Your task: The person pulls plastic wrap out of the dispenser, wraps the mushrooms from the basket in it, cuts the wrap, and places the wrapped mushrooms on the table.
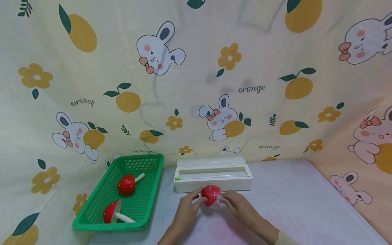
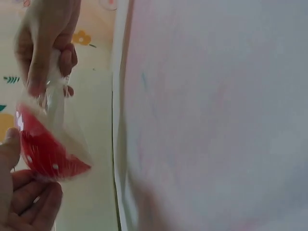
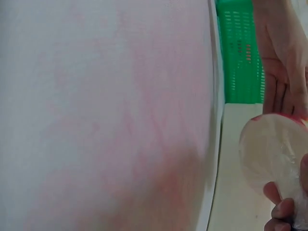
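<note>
Both hands meet just in front of the white film box point(image 1: 213, 177), working one toy mushroom point(image 1: 211, 194) between them. Left hand point(image 1: 187, 203) cups the red cap, fingers curled under it and thumb on top. Right hand point(image 1: 235, 201) pinches the stem end through clear film point(image 2: 67, 139), fingertips closed tight on it. Mushroom sits lifted just off the table point(image 1: 294, 204), film bagging loosely round it. It looks light and rigid, a hard toy, so no worry about crushing. That film is thin, clingy and easy to tear or slip on, I'd judge. Best hold seems the cap's broad dome for support, with the stem as the pinch point. Over in the green basket point(image 1: 92, 217) two more mushrooms point(image 1: 126, 184) lie bare.
</note>
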The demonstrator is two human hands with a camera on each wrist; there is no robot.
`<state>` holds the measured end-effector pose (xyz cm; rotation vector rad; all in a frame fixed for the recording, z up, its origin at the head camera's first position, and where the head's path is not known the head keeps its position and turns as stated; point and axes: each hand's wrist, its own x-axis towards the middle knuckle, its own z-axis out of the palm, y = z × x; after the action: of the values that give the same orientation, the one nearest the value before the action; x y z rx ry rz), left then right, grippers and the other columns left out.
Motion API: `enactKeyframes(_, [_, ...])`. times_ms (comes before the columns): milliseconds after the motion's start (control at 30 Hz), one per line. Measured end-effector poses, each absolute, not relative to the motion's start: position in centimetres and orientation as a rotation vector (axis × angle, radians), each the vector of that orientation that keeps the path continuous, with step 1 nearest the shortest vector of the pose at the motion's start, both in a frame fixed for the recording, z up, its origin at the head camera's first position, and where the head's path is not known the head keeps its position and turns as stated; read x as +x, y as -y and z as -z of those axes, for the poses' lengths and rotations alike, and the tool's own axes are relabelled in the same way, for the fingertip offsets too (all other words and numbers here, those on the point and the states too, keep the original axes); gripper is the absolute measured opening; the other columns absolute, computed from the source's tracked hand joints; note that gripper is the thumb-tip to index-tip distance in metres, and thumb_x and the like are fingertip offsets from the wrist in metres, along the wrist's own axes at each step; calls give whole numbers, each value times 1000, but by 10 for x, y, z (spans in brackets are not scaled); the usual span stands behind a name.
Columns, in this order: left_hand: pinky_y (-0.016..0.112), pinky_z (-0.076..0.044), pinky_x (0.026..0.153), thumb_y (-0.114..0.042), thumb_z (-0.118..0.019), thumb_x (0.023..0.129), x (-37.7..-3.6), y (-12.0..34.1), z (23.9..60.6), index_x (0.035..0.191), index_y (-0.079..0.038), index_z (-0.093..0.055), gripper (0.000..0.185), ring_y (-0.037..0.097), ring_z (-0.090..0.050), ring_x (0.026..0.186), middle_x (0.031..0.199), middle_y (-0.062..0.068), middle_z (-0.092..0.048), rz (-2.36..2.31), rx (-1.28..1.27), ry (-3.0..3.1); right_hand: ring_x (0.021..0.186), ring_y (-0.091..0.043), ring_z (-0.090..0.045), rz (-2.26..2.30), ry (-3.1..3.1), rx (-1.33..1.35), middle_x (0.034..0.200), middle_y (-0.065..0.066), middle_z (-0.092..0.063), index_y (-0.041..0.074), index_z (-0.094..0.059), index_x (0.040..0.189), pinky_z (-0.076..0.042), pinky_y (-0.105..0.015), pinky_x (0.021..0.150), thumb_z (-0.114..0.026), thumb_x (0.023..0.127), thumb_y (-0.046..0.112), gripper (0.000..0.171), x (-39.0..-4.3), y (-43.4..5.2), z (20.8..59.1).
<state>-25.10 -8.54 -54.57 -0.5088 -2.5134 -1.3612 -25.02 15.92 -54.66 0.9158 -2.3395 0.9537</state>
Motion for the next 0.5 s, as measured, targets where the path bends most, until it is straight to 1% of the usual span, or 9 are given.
enactKeyframes(67, [45, -61, 97, -23, -80, 98, -249, 82, 545, 144, -1, -66, 53, 34, -74, 118, 136, 17, -73, 1279, -550, 2547, 85, 0, -63, -974, 2323, 926, 94, 8, -71, 12, -78, 105, -57, -24, 71, -75, 99, 9, 7, -251, -160, 548])
enactKeyframes(100, [45, -61, 96, -24, -80, 97, -248, 81, 544, 144, -1, -66, 54, 34, -75, 116, 135, 17, -73, 1249, -551, 2556, 84, 1, -61, -988, 2318, 931, 94, 9, -70, 12, -78, 104, -56, -24, 70, -75, 100, 8, 7, -251, -160, 548])
enactKeyframes(267, [45, -63, 92, -28, -81, 96, -246, 76, 541, 141, -1, -69, 54, 32, -76, 109, 130, 16, -75, 1195, -532, 2564, 85, 0, -62, -1035, 2313, 957, 94, 8, -70, 12, -78, 104, -57, -26, 71, -73, 101, 8, 7, -250, -162, 549])
enactKeyframes(333, [44, -62, 93, -27, -82, 96, -248, 77, 541, 140, -1, -69, 53, 31, -76, 111, 130, 15, -76, 1241, -525, 2548, 87, -1, -63, -1078, 2356, 962, 96, 7, -70, 11, -78, 108, -58, -26, 73, -73, 102, 10, 7, -250, -164, 548])
enactKeyframes(367, [44, -62, 94, -25, -82, 96, -249, 77, 541, 140, 0, -69, 52, 31, -75, 112, 130, 15, -75, 1271, -525, 2532, 90, -1, -63, -1104, 2398, 952, 99, 7, -70, 11, -77, 111, -59, -25, 76, -74, 102, 13, 10, -250, -165, 547])
enactKeyframes(433, [43, -61, 96, -24, -82, 96, -251, 78, 542, 140, -1, -69, 52, 30, -73, 116, 132, 13, -75, 1331, -503, 2515, 94, -3, -64, -1152, 2490, 934, 107, 4, -72, 9, -75, 121, -59, -26, 80, -76, 101, 19, 22, -250, -168, 546])
enactKeyframes(500, [42, -60, 98, -24, -83, 96, -253, 80, 543, 141, -4, -69, 51, 28, -71, 119, 134, 11, -74, 1380, -474, 2502, 99, -9, -65, -1169, 2577, 910, 117, -1, -72, 7, -71, 131, -60, -29, 83, -78, 100, 21, 35, -249, -171, 544])
